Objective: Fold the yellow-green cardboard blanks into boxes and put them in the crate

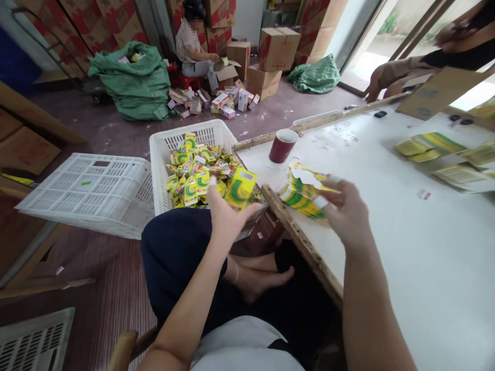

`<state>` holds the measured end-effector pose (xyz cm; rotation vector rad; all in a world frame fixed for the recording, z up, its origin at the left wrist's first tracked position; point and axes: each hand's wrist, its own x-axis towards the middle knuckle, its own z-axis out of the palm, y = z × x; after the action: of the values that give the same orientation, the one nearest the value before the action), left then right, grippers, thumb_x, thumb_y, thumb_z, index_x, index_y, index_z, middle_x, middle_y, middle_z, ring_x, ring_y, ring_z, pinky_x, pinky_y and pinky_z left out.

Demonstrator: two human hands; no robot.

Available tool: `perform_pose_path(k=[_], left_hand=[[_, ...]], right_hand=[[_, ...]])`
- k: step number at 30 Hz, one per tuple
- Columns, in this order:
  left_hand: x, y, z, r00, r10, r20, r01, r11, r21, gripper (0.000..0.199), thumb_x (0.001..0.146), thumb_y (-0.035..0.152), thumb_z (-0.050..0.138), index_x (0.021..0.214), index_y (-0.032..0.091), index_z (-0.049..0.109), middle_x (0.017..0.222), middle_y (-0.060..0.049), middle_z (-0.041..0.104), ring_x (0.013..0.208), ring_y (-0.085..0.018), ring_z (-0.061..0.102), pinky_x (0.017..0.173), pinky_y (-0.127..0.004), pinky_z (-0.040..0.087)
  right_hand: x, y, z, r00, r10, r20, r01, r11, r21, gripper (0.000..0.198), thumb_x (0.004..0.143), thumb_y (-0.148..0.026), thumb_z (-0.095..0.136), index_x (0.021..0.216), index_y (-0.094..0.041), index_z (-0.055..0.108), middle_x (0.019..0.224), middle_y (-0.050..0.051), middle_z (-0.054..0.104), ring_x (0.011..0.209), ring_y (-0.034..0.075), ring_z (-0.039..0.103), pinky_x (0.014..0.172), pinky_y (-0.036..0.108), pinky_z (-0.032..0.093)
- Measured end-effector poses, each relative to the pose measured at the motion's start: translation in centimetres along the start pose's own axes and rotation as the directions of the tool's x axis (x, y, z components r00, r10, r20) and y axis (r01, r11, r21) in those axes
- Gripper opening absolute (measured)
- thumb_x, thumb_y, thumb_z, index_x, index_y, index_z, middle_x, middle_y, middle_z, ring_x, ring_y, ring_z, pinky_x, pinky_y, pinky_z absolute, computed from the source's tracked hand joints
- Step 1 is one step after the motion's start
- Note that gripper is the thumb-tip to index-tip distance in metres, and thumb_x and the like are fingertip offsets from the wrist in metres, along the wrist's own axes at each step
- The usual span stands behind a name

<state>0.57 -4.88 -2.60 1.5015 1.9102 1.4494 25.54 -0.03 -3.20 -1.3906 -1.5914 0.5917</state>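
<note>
Low over the white basket (229,129), my left hand (227,219) grips a small yellow-and-green packet (242,186) between thumb and fingers. Packets of the same colours (197,178) lie heaped in the basket below it. My right hand (344,206) is at the table's near left edge, slightly blurred, with white covers on its fingertips. Its thumb and fingers pinch the right end of a flat yellow carton at a fanned stack of yellow-and-green cartons (299,196). How many pieces it pinches is hidden.
A dark red mug (283,147) stands on the white table (410,247) beyond the stack. More flat cartons (429,147) lie at right. Left of the basket is an upturned white crate (93,188). Behind are a green sack (133,85), small boxes (243,99) and a seated person (191,46).
</note>
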Motion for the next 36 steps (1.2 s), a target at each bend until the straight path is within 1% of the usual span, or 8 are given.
perform_pose_path(k=[3, 15, 21, 25, 28, 30, 33, 36], left_hand=[[1.1, 0.0, -0.4, 0.985, 0.06, -0.162, -0.065, 0.998, -0.027, 0.091, 0.072, 0.043, 0.078, 0.14, 0.018, 0.025, 0.148, -0.021, 0.033, 0.144, -0.031, 0.028, 0.117, -0.048, 0.026], [-4.4, -1.7, -0.3, 0.935, -0.051, 0.352, 0.11, 0.983, -0.15, 0.038, 0.078, 0.028, 0.069, 0.113, 0.019, 0.057, 0.115, -0.011, 0.068, 0.11, -0.025, 0.064, 0.098, -0.043, 0.05], [-4.6, -1.7, 0.0, 0.901, -0.085, 0.425, 0.201, 0.951, -0.235, 0.027, 0.075, 0.026, 0.071, 0.1, 0.019, 0.063, 0.104, -0.009, 0.072, 0.099, -0.023, 0.068, 0.094, -0.043, 0.052], [-4.5, -1.4, 0.5, 0.815, -0.214, 0.538, 0.461, 0.802, -0.379, 0.047, 0.069, 0.047, 0.077, 0.102, 0.017, 0.063, 0.105, -0.012, 0.073, 0.097, -0.024, 0.068, 0.089, -0.041, 0.054], [-4.1, -0.2, 0.5, 0.639, -0.198, 0.743, 0.704, 0.539, -0.462, 0.075, 0.062, 0.073, 0.071, 0.11, 0.016, 0.062, 0.106, -0.014, 0.073, 0.096, -0.027, 0.07, 0.08, -0.04, 0.058], [-3.8, 0.7, 0.3, 0.563, -0.177, 0.808, 0.789, 0.406, -0.461, 0.08, 0.066, 0.083, 0.057, 0.11, 0.017, 0.063, 0.103, -0.014, 0.073, 0.095, -0.029, 0.071, 0.076, -0.041, 0.059], [-3.4, 1.5, 0.3, 0.626, -0.308, 0.717, 0.774, 0.359, -0.522, 0.074, 0.077, 0.08, 0.045, 0.111, 0.017, 0.063, 0.097, -0.012, 0.075, 0.095, -0.03, 0.071, 0.076, -0.043, 0.059], [-3.7, 1.4, 0.5, 0.769, -0.382, 0.512, 0.638, 0.416, -0.648, 0.063, 0.085, 0.07, 0.046, 0.121, 0.019, 0.059, 0.098, -0.01, 0.075, 0.099, -0.028, 0.071, 0.079, -0.042, 0.059]], right_hand=[[3.8, 2.0, -1.3, 0.998, -0.065, -0.003, 0.058, 0.912, -0.407, 0.041, 0.077, -0.03, 0.062, 0.116, -0.02, 0.059, 0.11, 0.013, 0.068, 0.091, 0.028, 0.067, 0.078, 0.044, 0.054], [4.0, 1.8, -0.2, 0.968, -0.184, 0.17, 0.249, 0.766, -0.593, 0.035, 0.071, -0.008, 0.045, 0.092, -0.02, 0.07, 0.093, 0.01, 0.069, 0.082, 0.027, 0.062, 0.073, 0.039, 0.048], [3.9, -0.3, -1.8, 0.851, -0.427, -0.306, 0.2, 0.802, -0.563, 0.026, 0.078, -0.012, 0.045, 0.083, -0.019, 0.07, 0.087, 0.014, 0.067, 0.086, 0.03, 0.061, 0.077, 0.043, 0.048], [1.6, -4.7, -2.2, 0.744, -0.425, -0.517, 0.346, 0.905, -0.246, 0.012, 0.085, -0.023, 0.058, 0.077, -0.021, 0.066, 0.084, 0.009, 0.064, 0.087, 0.025, 0.062, 0.078, 0.041, 0.05], [-2.0, -7.2, -0.4, 0.885, -0.387, -0.26, 0.417, 0.906, 0.074, 0.01, 0.084, -0.017, 0.059, 0.078, -0.024, 0.065, 0.087, 0.005, 0.066, 0.082, 0.021, 0.064, 0.073, 0.036, 0.052], [-4.3, -7.3, 1.3, 0.906, -0.419, 0.052, 0.398, 0.889, 0.228, 0.018, 0.087, -0.014, 0.054, 0.082, -0.026, 0.067, 0.089, 0.003, 0.068, 0.081, 0.019, 0.066, 0.07, 0.032, 0.054], [-6.4, -5.9, 3.2, 0.823, -0.451, 0.346, 0.355, 0.883, 0.308, 0.031, 0.089, -0.007, 0.044, 0.091, -0.026, 0.069, 0.104, 0.004, 0.072, 0.095, 0.019, 0.069, 0.077, 0.032, 0.057], [-6.7, -4.6, 3.4, 0.825, -0.426, 0.371, 0.374, 0.904, 0.206, 0.037, 0.089, -0.006, 0.04, 0.096, -0.027, 0.07, 0.113, 0.004, 0.073, 0.111, 0.021, 0.064, 0.092, 0.04, 0.054]])
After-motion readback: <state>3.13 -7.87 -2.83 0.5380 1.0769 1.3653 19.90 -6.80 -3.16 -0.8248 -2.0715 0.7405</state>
